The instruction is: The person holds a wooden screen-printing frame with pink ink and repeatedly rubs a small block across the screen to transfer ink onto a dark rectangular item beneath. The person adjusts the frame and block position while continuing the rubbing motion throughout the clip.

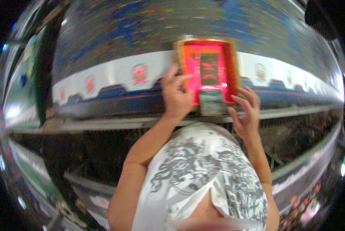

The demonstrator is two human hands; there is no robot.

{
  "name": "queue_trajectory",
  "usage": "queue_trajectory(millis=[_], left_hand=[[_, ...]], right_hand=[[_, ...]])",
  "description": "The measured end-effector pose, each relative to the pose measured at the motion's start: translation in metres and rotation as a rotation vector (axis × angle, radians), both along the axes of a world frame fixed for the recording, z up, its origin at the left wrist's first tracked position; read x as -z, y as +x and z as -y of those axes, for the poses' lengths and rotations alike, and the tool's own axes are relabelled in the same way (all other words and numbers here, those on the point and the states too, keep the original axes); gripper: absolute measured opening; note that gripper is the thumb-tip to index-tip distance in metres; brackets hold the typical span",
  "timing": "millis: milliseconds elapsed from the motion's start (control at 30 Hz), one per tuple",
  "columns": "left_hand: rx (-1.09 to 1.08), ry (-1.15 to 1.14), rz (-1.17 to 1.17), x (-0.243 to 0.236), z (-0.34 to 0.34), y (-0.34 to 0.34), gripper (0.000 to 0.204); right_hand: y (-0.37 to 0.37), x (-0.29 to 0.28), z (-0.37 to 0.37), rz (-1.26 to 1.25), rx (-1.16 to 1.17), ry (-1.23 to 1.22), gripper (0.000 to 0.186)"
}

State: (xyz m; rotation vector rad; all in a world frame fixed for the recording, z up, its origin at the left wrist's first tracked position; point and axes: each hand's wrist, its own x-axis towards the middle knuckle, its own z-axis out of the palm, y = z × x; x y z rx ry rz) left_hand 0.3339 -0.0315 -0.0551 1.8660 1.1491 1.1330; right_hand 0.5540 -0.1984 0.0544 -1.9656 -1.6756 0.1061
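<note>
- Red-pink rectangular frame with a brown rim [230, 61], between both hands: probably light and stiff, best held by opposite sides.
- Left hand [176, 94] overlaps its left side; blur hides whether it grips.
- Right hand [248, 113], fingers parted, at the near right corner.
- Beyond: white band with pink prints [114, 74].

A wide fisheye on the wearer's head looks steeply down, past the shirt [203, 158], at the fingers [253, 99] close below.
</note>
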Motion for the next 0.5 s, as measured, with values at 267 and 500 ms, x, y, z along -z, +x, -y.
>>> queue_trajectory(millis=[267,500], left_hand=[[0.017,0.049,0.06,-0.038,-0.001,-0.012,0.023],[0.026,0.063,0.16,-0.019,0.013,0.011,0.019]], right_hand=[[0.004,0.017,0.016,-0.43,0.024,0.117,0.039],[0.018,0.019,0.03,-0.32,0.015,0.183,0.036]])
